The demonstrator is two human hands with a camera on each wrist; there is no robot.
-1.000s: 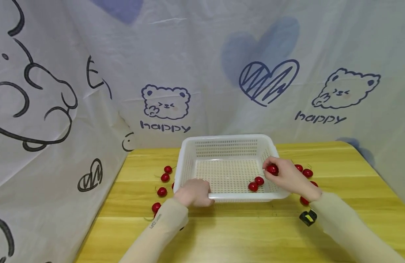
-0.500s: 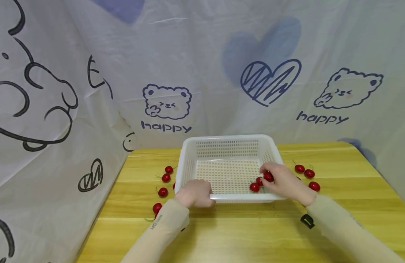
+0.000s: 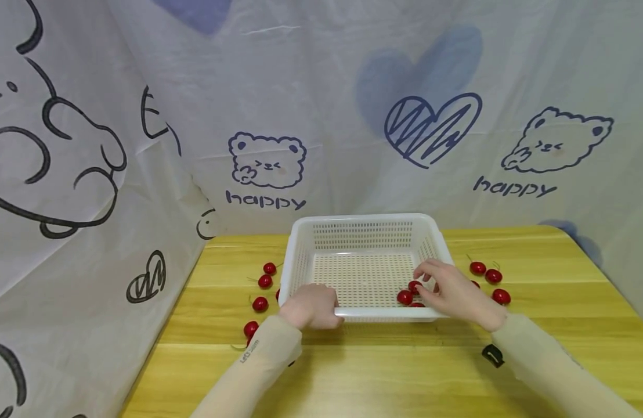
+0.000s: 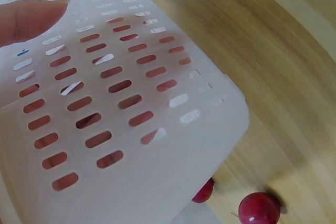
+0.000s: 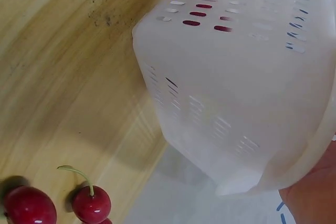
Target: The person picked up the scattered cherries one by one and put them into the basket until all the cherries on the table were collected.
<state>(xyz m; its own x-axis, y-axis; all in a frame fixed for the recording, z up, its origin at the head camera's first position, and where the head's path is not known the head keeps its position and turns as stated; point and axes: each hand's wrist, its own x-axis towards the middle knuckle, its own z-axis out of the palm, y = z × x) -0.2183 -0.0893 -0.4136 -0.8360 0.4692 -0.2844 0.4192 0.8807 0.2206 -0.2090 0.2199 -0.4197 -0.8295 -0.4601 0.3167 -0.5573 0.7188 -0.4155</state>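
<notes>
A white perforated plastic basket [image 3: 363, 219] stands on the wooden table. My left hand [image 3: 312, 306] grips its front rim near the left corner; in the left wrist view the thumb [image 4: 34, 20] lies against the outer wall, and the fingers show through the slots. My right hand [image 3: 452, 293] reaches over the right side into the basket, its thumb and fingers apart and holding nothing. Right by those fingertips, one red cherry [image 3: 414, 287] lies beside another cherry [image 3: 404, 297]. A third cherry [image 3: 417, 305] is partly hidden by the front rim.
Several cherries [image 3: 260, 304] with stems lie left of the basket. More cherries [image 3: 501, 296] lie to its right, some hidden by the right hand. A printed cloth [image 3: 342, 174] hangs behind the table and along its left side.
My right hand brought a cherry from the basket's right edge down inside and let it go; it now lies near the front rim. The left hand has kept its grip.
</notes>
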